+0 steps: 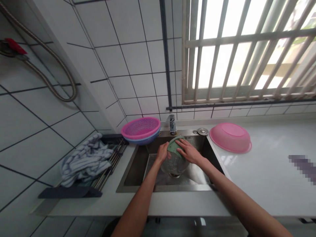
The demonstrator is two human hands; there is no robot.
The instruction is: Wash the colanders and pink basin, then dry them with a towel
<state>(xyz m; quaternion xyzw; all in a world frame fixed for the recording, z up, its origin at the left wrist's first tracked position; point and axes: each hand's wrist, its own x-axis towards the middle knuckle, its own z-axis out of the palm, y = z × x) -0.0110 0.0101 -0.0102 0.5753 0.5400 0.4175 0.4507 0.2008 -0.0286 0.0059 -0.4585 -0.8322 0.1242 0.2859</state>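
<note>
Over the sink [133, 189], a see-through round bowl or basket with a fine ribbed or mesh-like surface [174, 164] is held tilted. My left hand [163, 151] grips its left edge, fingers wrapped round the rim and partly hidden. A green cloth [174, 147] lies over the upper part of the bowl. My right hand [189, 150] presses the cloth against it, fingers stretched across the cloth. Behind my hands stands the chrome faucet [172, 125]; no water stream is visible. The drain [174, 175] shows beneath the bowl.
Pink and blue baskets [141, 129] rest stacked at the sink's back left corner. An upturned pink basin [230, 137] and a metal drain strainer [202, 131] lie right. Striped cloth [86, 159] covers a rack [111, 164] at left. A barred window [237, 52] is behind.
</note>
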